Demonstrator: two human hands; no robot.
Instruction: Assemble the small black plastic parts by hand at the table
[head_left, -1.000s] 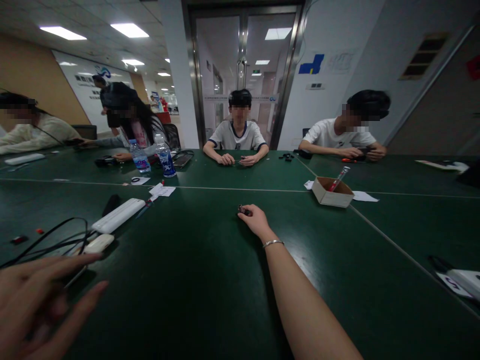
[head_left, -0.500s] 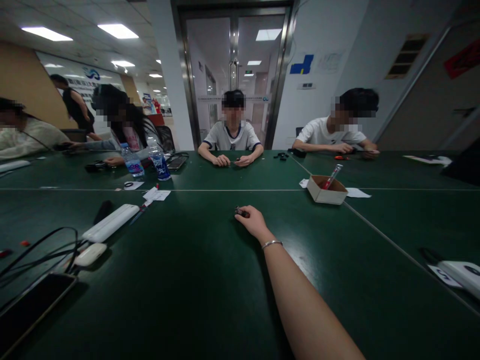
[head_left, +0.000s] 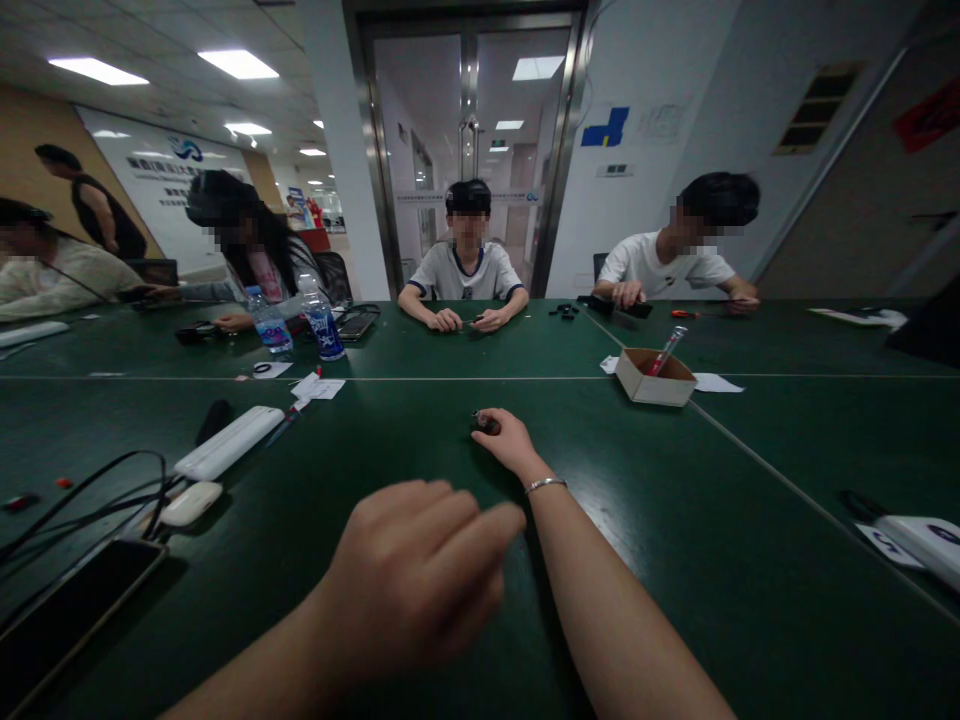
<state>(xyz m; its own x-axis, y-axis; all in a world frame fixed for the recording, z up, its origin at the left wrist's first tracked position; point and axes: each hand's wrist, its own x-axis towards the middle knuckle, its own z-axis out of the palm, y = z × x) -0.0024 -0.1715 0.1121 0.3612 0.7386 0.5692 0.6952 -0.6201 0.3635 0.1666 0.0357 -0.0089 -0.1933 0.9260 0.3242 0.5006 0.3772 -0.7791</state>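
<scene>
My right hand (head_left: 506,440) rests on the green table (head_left: 645,520), its fingers wrapped round a small dark object (head_left: 486,424) with a shiny top. Most of that object is covered by the fingers, and its kind cannot be told. A metal bracelet (head_left: 545,485) circles the right wrist. Closer to me, above the table, is my left hand (head_left: 431,570), somewhat blurred, its fingers curled in. Its back faces the camera, so anything inside the fingers is hidden. The two hands are apart.
Power bank (head_left: 230,443), cables and phone (head_left: 79,590) lie at left. Two bottles (head_left: 322,320) stand beyond. An open box (head_left: 655,378) holding a red-and-clear item stands right of centre; a white device (head_left: 926,545) lies far right. Several people sit around the table.
My left hand has come into view from below. My right hand stays in place around the dark object. Across the table at right, a person's hand has moved left to a dark item.
</scene>
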